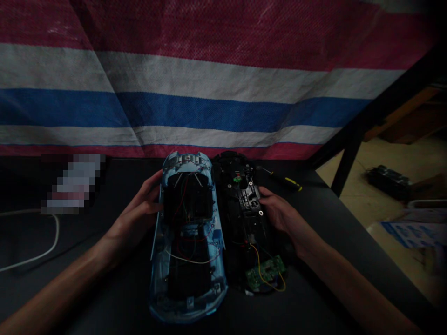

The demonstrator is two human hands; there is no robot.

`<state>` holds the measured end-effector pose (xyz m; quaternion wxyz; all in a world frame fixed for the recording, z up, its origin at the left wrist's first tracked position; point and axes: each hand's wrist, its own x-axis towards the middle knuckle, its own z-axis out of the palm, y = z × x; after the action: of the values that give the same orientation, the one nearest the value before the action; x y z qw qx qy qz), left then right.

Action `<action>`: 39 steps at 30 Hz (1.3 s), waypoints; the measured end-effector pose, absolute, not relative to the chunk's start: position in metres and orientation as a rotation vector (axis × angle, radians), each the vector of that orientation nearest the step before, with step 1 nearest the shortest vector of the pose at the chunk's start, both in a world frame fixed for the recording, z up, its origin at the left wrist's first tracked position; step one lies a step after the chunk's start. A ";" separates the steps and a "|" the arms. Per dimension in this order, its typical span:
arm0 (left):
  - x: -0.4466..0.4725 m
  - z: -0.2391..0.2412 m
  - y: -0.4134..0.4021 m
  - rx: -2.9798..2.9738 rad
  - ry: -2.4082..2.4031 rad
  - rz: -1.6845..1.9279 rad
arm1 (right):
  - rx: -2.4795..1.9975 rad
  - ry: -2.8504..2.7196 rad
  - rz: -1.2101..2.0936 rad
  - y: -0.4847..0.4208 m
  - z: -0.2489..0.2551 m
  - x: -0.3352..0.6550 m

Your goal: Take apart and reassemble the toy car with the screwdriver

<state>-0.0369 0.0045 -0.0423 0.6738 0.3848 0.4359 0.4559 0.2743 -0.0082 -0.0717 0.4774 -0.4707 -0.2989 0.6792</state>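
Observation:
A blue toy car body shell (218, 242) lies upside down on the dark table, its inside and thin wires showing. My left hand (145, 202) grips its left edge, with the fingertips partly hidden. Close beside the shell on the right is the black toy car chassis (249, 200), with a green circuit board (267, 273) at its near end and a yellow wire looping over it. Around the chassis's right side my right hand (275, 207) is closed, its fingertips hidden behind the edge. Wires run among the parts in dim light.
A screwdriver (288, 181) with a black and yellow handle lies right of the chassis. At the left are a blurred-out object (75, 184) and a white cable (56, 237). A striped sheet (195, 111) hangs behind the table (335, 223); a dark metal bar (349, 163) slants at the right.

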 end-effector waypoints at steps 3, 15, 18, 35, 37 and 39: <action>-0.037 -0.043 0.004 0.859 0.977 1.018 | -1.146 -0.773 1.660 -0.007 -0.075 0.277; -0.037 -0.043 0.004 0.875 0.983 1.035 | -1.166 -0.733 1.652 -0.008 -0.075 0.276; -0.038 -0.045 0.004 0.875 0.978 1.034 | -1.152 -0.736 1.661 -0.007 -0.075 0.276; -0.037 -0.044 0.004 0.854 1.003 1.033 | -1.171 -0.750 1.658 -0.008 -0.072 0.273; -0.038 -0.044 0.004 0.854 0.998 1.035 | -1.173 -0.752 1.656 -0.009 -0.070 0.272; -0.038 -0.045 0.004 0.854 0.991 1.032 | -1.171 -0.750 1.646 -0.009 -0.069 0.272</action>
<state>-0.0379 0.0043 -0.0446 0.6726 0.3795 0.4399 0.4583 0.2715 -0.0091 -0.0694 0.4737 -0.4785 -0.3064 0.6729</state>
